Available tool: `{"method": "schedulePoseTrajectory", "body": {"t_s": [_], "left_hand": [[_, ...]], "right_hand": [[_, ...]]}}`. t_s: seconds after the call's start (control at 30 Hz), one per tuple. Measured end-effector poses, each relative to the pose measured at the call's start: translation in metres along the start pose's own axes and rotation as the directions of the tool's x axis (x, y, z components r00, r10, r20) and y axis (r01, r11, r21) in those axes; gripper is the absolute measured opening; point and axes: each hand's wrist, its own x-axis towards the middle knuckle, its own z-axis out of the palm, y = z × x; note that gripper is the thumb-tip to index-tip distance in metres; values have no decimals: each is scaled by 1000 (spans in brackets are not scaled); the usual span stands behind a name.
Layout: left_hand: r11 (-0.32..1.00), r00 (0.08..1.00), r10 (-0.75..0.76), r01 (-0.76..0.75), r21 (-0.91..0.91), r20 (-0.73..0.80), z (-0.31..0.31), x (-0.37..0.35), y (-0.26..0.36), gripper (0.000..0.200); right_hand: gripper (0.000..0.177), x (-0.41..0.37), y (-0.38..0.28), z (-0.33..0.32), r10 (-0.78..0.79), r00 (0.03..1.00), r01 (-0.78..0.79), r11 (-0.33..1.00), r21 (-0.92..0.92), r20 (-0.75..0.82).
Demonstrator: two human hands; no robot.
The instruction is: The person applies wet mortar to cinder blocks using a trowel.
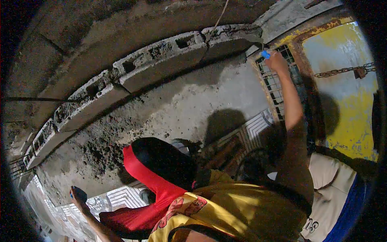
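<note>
The right hand holds its grip pinched on a small blue piece at the top edge of the window grille, while the left hand, well apart along the bare wall, clasps a dark object.

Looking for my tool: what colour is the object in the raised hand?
The object in the right hand is bright blue; head view.

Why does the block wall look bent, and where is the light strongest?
Head view: the wide lens curves the block row and blackens the corners; light is strongest on the yellow door; a dark shadow falls on it below the raised right hand, gripping a blue handle; the lower left, near the left hand, is dim and soft.
</note>
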Motion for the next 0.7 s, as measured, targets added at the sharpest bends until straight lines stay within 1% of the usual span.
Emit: {"method": "schedulePoseTrajectory", "body": {"t_s": [0.03,0.07,0.1,0.13,0.17,0.2,0.23,0.27,0.33,0.37,0.4,0.43,0.47,0.5,0.53,0.57,0.6,0.63,0.67,0.7], "left_hand": [[999,999,34,-34,-33,-12,0,2,-2,53],[999,1000,29,-29,-27,-8,-1,3,-5,53],[999,998,45,-45,-2,-48,12,-6,2,53],[998,994,64,-62,20,-88,27,-16,11,53],[998,994,64,-62,19,-86,32,-20,17,53],[997,997,50,-46,66,-65,35,-22,23,53],[994,998,36,-30,108,-49,37,-22,27,53],[994,998,39,-33,104,-56,38,-21,29,53],[993,996,46,-37,108,-73,39,-16,30,55],[993,996,45,-36,112,-79,40,-15,29,56],[992,995,44,-34,118,-85,40,-15,28,57],[993,995,41,-30,117,-90,41,-16,27,58],[993,995,38,-27,115,-95,42,-17,25,58],[994,994,75,-67,88,-86,46,-15,26,59],[992,995,91,-87,96,-36,37,-6,20,60],[989,994,107,-107,102,14,26,6,12,60],[991,995,97,-97,96,2,27,0,11,60],[994,995,102,-101,32,-12,34,-4,16,59],[996,996,82,-81,41,-19,34,-2,18,58],[997,998,62,-61,51,-26,34,0,19,57]], "right_hand": [[42,3,4,0,-12,1000,13,998,68,-10],[42,5,9,0,-22,1000,25,990,136,-20],[44,19,23,25,-87,993,91,994,51,-85],[44,19,19,22,-85,993,89,995,46,-84],[48,21,4,16,-10,998,10,1000,7,67],[52,24,-4,14,70,975,-63,997,-39,211],[55,21,-6,8,0,981,-4,1000,22,195],[55,16,-10,5,-7,982,1,1000,28,190],[48,-5,-34,-28,31,994,-34,999,22,105],[44,-3,-44,-38,35,986,-41,999,36,161],[44,11,-31,-9,33,986,-39,999,35,166],[43,39,-6,42,69,973,-115,972,205,222],[42,44,-8,54,65,967,-132,954,269,245],[42,49,-11,65,61,962,-150,932,330,267],[41,35,-35,71,-51,994,28,974,223,98],[41,20,-61,76,-161,984,166,984,62,-76],[41,-3,-83,76,-292,934,281,956,-79,-208],[41,-27,-107,74,-412,849,344,907,-244,-332],[44,-49,-141,35,-192,970,194,981,1,-146],[47,-57,-162,10,1,995,-21,979,204,98]]}}
